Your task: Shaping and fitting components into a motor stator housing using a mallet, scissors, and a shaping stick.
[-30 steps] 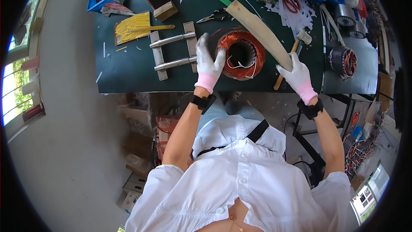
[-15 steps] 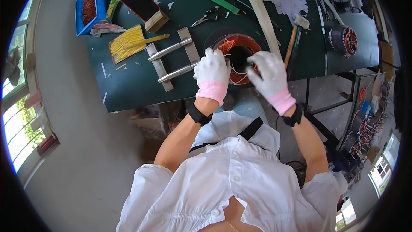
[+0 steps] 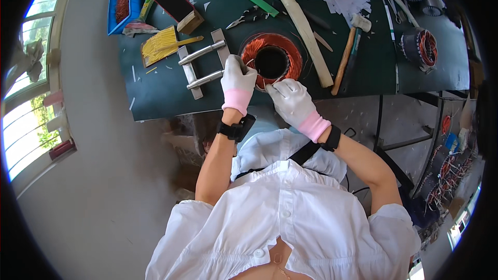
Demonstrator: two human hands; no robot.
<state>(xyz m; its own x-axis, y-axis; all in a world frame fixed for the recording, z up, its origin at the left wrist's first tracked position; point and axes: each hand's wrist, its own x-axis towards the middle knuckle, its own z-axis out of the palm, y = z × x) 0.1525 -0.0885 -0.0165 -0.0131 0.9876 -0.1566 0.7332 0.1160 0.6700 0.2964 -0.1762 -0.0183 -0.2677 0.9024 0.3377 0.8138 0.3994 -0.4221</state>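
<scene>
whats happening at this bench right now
A person in white gloves is bent over a round copper wire coil lying flat on a dark green workbench. The left hand rests on the coil's near left rim, and the right hand touches its near edge, fingers pinched at the windings. A wooden stick and a hammer lie just right of the coil, a metal roller frame to its left.
</scene>
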